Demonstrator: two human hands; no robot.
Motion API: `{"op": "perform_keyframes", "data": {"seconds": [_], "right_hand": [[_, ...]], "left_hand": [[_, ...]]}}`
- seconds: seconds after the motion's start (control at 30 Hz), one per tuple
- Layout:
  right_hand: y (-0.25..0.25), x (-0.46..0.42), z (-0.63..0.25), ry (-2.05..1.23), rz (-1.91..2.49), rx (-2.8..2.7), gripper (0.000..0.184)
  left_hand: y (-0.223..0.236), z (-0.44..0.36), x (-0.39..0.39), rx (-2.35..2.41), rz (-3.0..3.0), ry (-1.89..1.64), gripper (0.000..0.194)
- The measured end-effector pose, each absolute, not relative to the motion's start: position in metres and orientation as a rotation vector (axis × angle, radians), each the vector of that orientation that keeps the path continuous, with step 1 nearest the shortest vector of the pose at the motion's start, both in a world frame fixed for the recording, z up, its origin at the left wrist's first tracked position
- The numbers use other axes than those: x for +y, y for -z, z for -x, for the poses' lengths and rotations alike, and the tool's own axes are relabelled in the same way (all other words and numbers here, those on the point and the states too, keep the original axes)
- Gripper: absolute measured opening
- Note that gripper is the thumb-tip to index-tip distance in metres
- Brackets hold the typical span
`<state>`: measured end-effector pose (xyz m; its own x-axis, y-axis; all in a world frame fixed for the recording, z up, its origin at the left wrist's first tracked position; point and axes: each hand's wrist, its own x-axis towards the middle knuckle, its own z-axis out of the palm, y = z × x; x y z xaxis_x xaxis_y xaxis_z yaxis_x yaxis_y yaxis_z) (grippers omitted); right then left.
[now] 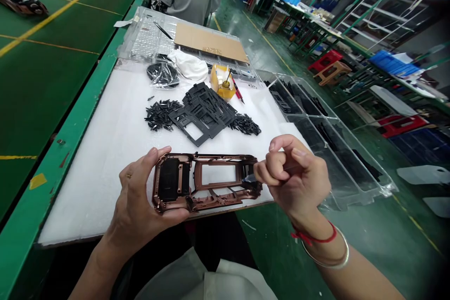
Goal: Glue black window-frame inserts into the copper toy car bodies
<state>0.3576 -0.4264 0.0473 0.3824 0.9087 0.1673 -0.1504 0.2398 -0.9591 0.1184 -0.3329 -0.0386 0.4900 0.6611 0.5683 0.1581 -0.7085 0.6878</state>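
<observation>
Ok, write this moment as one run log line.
left hand: holds copper-coloured car body | right hand: pinches black part at its end | nearby: black parts on white sheet

- No legible text, brand or number anywhere in view.
- Yellow plastic bottle (222, 83), far edge of the white tabletop (91, 187): pale marking, too small to read.
- White paper slip (123, 22), far left corner of the clear plastic tray (147, 40): nothing readable.

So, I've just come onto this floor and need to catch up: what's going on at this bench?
A person grips a bronze-coloured metal car-body frame in their left hand, while their right hand holds a small dark piece at its end. Black plastic parts lie on the white foam sheet ahead.
</observation>
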Motion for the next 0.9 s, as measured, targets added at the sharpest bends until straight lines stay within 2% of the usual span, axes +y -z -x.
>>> {"op": "perform_keyframes", "data": {"seconds": [0.4, 0.9], "right_hand": [[-0.053, -0.428, -0.355, -0.861, 1.105, -0.879, 0.026], [-0.055, -0.414, -0.359, -0.672, 1.084, -0.873, 0.015]], "left_hand": [[0.039, -0.118, -0.333, 0.693, -2.180, -1.159, 0.107], [0.037, -0.119, -0.334, 0.677, -2.166, -1.164, 0.106]]}}
